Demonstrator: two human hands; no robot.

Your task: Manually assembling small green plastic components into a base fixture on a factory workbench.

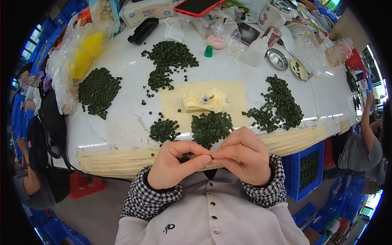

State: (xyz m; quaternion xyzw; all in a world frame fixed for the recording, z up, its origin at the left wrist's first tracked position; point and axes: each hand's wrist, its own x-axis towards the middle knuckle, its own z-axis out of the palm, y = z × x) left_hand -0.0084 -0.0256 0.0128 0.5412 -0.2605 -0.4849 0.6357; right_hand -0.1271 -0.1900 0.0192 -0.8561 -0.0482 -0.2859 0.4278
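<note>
My left hand (177, 161) and my right hand (245, 157) meet over the table's near edge, fingertips pinched together. Between them is a tiny dark green part (211, 157), mostly covered by the fingers. More dark bits show inside the curl of my left hand; whether it holds them is unclear. Just beyond lies a pile of small dark green ring-like parts (212, 127), with a smaller heap (164, 130) to its left. Behind them, a tape-wrapped block (196, 103) with a short metal pin stands on a yellowish taped sheet (171, 92).
Larger piles of green parts sit far left (99, 92), back middle (171, 55) and right (283, 102). A green cap (208, 51), black case (143, 31), red-edged phone (198, 5) and round tin (276, 59) lie behind. A blue crate (289, 175) stands lower right. People sit at both sides.
</note>
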